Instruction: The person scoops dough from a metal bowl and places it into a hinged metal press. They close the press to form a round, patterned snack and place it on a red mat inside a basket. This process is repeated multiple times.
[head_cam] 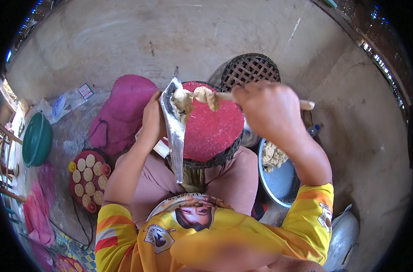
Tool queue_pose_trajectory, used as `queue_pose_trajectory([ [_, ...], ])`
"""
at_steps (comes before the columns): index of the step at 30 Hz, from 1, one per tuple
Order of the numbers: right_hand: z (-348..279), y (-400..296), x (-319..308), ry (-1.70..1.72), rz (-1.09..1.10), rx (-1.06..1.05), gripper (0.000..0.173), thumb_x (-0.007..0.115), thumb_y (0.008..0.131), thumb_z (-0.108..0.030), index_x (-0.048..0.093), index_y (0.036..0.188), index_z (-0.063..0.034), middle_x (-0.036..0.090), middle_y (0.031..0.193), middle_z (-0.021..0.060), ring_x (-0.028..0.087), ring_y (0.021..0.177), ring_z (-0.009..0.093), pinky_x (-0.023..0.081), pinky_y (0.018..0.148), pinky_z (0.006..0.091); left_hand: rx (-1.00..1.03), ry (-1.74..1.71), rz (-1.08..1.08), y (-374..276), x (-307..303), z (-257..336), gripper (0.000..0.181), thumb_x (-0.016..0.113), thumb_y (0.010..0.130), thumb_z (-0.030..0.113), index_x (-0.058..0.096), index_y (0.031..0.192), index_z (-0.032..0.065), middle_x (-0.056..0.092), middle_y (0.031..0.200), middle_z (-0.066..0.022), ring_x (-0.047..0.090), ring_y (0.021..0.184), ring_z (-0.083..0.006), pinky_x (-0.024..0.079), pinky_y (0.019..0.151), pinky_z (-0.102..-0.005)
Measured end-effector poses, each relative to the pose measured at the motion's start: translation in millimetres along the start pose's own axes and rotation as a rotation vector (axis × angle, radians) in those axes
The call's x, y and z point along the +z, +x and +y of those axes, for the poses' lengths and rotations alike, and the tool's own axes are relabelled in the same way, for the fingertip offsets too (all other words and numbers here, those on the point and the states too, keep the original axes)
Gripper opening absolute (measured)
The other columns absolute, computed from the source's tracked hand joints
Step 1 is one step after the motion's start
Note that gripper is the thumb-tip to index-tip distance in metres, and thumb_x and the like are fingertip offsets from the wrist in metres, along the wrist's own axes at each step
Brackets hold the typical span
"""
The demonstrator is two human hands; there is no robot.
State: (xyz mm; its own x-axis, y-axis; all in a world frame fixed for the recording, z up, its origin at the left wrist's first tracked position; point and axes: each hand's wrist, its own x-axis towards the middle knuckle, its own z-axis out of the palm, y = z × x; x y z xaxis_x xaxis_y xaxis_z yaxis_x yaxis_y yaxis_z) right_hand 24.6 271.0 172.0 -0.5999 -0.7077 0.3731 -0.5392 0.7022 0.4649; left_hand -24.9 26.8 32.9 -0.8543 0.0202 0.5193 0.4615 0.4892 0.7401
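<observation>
My left hand [155,119] holds a long metal tool with a wide middle and narrow ends [177,146], tilted over the left side of a round red cloth [213,136] on a woven basket. Pale dough [182,100] sticks in the tool's wide part. In my right hand [269,105] is a wooden stick [307,104], its tip reaching across the cloth, with a lump of dough [213,102] near that end. A pale round dough piece [202,93] lies at the cloth's far edge. The basket stands before my crossed legs.
At right stands a blue basin [283,183] holding dough [274,156]. A latticed basket [250,69] is beyond the cloth. On the left are a red tray [82,159] of round dough pieces, pink cloths [128,102] and a green basin [38,139]. A metal pot [344,238] sits lower right.
</observation>
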Motion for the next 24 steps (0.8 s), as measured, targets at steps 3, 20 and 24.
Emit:
queue_pose_trajectory([
  [3,-12,-5,3,-0.010,0.021,-0.050,0.015,0.055,0.064,-0.010,0.058,0.079,-0.0063,0.057,0.066,0.0036,0.059,0.064,0.020,0.047,0.055,0.0317,0.078,0.207,0.039,-4,6,5,0.032,0.065,0.062,0.010,0.059,0.092,0.0004,0.055,0.086,-0.0178,0.055,0.080,-0.0349,0.045,0.070,-0.0383],
  [20,-87,7,121,0.687,0.532,0.326,0.051,0.051,0.066,0.007,0.055,0.114,-0.0098,0.051,0.084,0.0135,0.050,0.077,0.029,0.045,0.069,0.0369,0.029,0.152,0.265,8,14,10,0.032,0.065,0.067,0.014,0.060,0.095,0.0003,0.057,0.091,-0.0222,0.056,0.086,-0.0389,0.046,0.072,-0.0401],
  [24,-105,-17,128,0.784,0.397,0.379,0.040,0.055,0.072,0.006,0.057,0.110,-0.0061,0.054,0.080,0.0144,0.055,0.072,0.030,0.047,0.065,0.0371,-0.113,0.188,0.310,12,1,-3,0.031,0.063,0.068,0.014,0.059,0.095,-0.0010,0.057,0.094,-0.0247,0.055,0.088,-0.0399,0.046,0.073,-0.0413],
])
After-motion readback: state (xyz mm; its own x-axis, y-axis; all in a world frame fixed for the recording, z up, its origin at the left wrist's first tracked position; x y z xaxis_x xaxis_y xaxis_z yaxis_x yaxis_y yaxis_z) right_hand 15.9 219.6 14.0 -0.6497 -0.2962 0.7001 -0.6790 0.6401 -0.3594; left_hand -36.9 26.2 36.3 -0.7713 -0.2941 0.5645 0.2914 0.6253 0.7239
